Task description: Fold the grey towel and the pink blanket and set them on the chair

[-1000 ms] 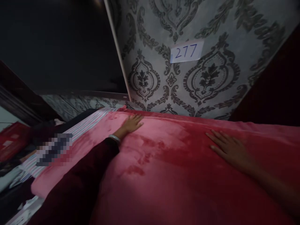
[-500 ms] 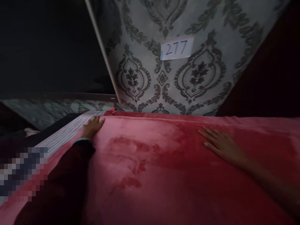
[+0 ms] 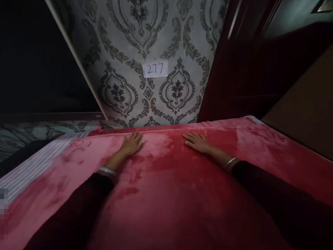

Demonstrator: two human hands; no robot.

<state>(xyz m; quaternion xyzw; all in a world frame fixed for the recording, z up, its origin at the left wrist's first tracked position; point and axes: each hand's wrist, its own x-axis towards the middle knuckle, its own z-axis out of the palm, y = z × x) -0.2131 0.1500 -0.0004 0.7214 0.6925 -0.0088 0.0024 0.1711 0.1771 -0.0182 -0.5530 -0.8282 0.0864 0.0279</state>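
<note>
Fingers (image 3: pixel 134 135) slightly apart in the head view, the left hand (image 3: pixel 130 144) and right hand (image 3: pixel 198 142) rest palm down near the far edge of the red-and-pink blanket (image 3: pixel 161 194), spread below a patterned wall (image 3: pixel 148 45).

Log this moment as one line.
left hand: open, palm down on pink-red blanket | right hand: open, palm down on blanket | patterned wall: paper reading 277

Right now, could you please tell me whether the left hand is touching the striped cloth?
No, the left hand rests on the pink-and-red blanket, apart from the striped cloth.
</note>
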